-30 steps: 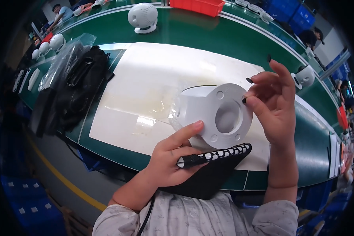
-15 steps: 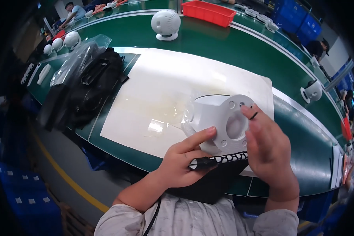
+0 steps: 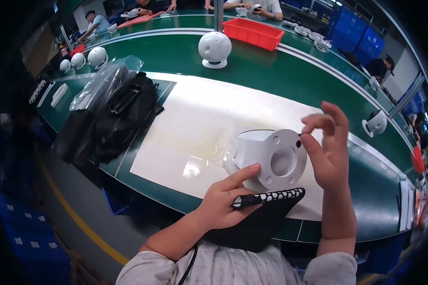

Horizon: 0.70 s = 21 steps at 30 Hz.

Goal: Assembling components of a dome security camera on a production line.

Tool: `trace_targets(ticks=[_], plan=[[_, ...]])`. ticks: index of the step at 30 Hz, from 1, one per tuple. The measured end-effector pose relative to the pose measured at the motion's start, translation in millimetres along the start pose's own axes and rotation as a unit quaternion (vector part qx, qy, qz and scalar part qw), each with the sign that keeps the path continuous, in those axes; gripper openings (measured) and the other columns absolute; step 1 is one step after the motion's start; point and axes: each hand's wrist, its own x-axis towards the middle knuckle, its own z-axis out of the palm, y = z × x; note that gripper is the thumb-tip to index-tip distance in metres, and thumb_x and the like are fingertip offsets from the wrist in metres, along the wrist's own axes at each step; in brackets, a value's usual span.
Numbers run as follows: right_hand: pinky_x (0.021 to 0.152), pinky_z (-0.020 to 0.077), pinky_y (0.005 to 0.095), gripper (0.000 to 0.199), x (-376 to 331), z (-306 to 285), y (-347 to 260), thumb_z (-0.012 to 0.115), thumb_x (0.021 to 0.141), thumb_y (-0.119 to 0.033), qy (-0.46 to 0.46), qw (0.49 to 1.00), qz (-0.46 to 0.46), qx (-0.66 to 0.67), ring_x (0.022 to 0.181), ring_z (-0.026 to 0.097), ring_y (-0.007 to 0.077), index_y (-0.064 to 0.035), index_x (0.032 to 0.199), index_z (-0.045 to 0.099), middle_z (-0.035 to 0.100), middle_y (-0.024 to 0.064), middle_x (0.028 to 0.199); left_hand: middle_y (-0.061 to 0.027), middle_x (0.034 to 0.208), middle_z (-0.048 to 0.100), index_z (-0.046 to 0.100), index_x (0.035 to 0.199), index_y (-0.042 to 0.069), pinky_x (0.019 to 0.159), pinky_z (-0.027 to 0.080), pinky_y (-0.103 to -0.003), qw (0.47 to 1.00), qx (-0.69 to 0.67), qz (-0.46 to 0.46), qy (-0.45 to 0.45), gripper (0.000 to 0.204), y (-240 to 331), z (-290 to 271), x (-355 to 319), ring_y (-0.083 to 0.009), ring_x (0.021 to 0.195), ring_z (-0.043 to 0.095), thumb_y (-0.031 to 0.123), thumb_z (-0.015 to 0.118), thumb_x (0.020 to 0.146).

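Observation:
A white appliance (image 3: pixel 255 146) lies on its side on the white sheet, its round base facing me. The base has a central hollow and small round recesses; a black round pad (image 3: pixel 298 144) sits in the upper right one. My left hand (image 3: pixel 223 202) grips a black sheet with a row of white holes (image 3: pixel 276 195), its index finger stretched against the base's lower left. My right hand (image 3: pixel 329 145) is raised just right of the black pad, fingers curved and apart, nothing visible in them.
A white board (image 3: pixel 176 137) covers the green bench. Black cloth and clear plastic bags (image 3: pixel 123 114) lie left. A white round appliance (image 3: pixel 215 50) stands on the belt, near a red bin (image 3: pixel 253 33); another appliance (image 3: pixel 374 124) stands right. Several people work beyond.
My right hand has moved up and away from the base. The upper right recess, where a screw showed, now has a black pad. My left hand keeps hold of the sheet.

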Motion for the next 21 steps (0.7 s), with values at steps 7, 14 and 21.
trace_targets(ticks=[7,14,21], plan=[[0.088,0.0310,0.0315,0.045,14.5,19.6,-2.8,0.051,0.077,-0.001,-0.085,0.984,0.121,0.104,0.092,0.045,0.0163,-0.0050,0.118,0.033,0.047,0.0047,0.082,-0.0141,0.122,0.043,0.059,0.074,0.003,0.075,0.045,-0.029,1.000,0.003,-0.001,-0.008,0.013,-1.8,-4.2,3.3,-0.0268,0.101,0.052,0.005,0.067,0.064],[0.076,0.0402,0.0256,0.041,10.1,21.6,-7.5,0.051,0.076,0.002,-0.091,0.981,0.139,0.096,0.090,0.048,0.0140,-0.0031,0.114,0.037,0.051,0.0067,0.083,-0.0140,0.122,0.043,0.059,0.074,0.003,0.077,0.044,-0.029,1.000,-0.014,0.005,-0.001,0.012,-1.5,-5.0,4.5,-0.0275,0.101,0.052,0.005,0.066,0.064],[0.093,0.0280,0.0403,0.033,3.6,12.7,-37.2,0.053,0.074,0.000,-0.133,0.950,-0.063,-0.276,0.095,0.053,0.0229,-0.0055,0.106,0.047,0.057,0.0121,0.094,-0.0145,0.121,0.043,0.058,0.073,0.002,0.075,0.045,-0.029,1.000,-0.009,0.000,-0.006,0.012,1.2,-4.2,4.1,-0.0280,0.100,0.053,0.006,0.066,0.064]])
